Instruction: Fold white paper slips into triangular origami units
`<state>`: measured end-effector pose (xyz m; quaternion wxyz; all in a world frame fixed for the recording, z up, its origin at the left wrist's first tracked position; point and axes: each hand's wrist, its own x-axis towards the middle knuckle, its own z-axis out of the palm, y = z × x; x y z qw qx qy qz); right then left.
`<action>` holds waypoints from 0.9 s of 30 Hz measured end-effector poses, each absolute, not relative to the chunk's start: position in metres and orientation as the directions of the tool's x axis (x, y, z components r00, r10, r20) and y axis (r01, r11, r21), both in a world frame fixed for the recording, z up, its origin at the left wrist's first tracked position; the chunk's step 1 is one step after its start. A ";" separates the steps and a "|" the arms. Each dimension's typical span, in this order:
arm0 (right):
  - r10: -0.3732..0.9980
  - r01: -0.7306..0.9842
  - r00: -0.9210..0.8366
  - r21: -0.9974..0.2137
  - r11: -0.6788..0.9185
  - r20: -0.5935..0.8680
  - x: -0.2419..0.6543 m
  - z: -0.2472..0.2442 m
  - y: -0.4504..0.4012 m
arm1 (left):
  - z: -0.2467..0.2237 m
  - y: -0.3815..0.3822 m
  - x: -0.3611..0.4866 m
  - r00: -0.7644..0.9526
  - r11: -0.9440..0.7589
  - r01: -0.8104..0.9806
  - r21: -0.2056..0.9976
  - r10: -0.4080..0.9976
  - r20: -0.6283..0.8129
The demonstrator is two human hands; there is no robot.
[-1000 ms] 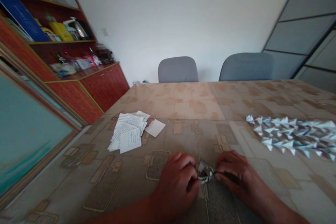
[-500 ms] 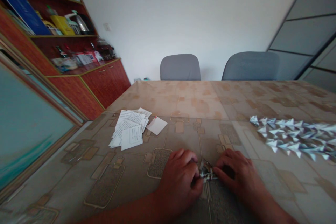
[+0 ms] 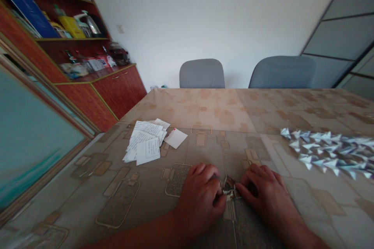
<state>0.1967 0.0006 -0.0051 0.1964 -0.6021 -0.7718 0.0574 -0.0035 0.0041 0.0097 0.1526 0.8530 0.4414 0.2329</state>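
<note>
A small crumpled-looking piece of folded paper lies low over the table, between my two hands. My left hand has its fingers curled and pinches the paper's left side. From the other side my right hand grips the paper's right edge between thumb and fingertips. The paper's exact shape is partly hidden by the fingers. Left of my hands lies a loose pile of printed paper slips, with one blank-looking slip beside it. On the right, several folded pointed paper pieces stand in rows.
The patterned tablecloth covers the table. Two grey chairs, one at the middle and one to the right, stand behind its far edge. A red-brown cabinet with shelved items is at the left.
The view has shifted slightly, moving the table objects a little to the right in the picture. Both hands remain at the small paper, with only slight finger movement.
</note>
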 end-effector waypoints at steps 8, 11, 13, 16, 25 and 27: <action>0.947 0.905 -0.223 -0.312 0.290 0.232 0.198 -0.006 0.001 | 0.005 0.007 -0.003 0.492 -0.578 0.678 0.455 0.816 0.304; 0.938 0.902 -0.237 -0.302 0.310 0.254 0.199 -0.005 0.002 | 0.004 0.007 -0.004 0.503 -0.587 0.673 0.450 0.809 0.302; 0.935 0.899 -0.242 -0.302 0.317 0.261 0.199 -0.004 0.002 | 0.005 0.008 -0.004 0.508 -0.589 0.672 0.449 0.807 0.299; 0.941 0.900 -0.237 -0.310 0.306 0.241 0.199 -0.003 0.002 | 0.007 0.008 -0.004 0.515 -0.588 0.669 0.455 0.808 0.286; 0.945 0.897 -0.231 -0.325 0.299 0.233 0.198 -0.003 0.003 | 0.010 0.008 -0.031 0.571 -0.636 0.635 0.439 0.769 0.288; 0.939 0.895 -0.237 -0.319 0.311 0.249 0.198 -0.003 0.003 | 0.014 0.008 -0.037 0.608 -0.695 0.616 0.371 0.719 0.338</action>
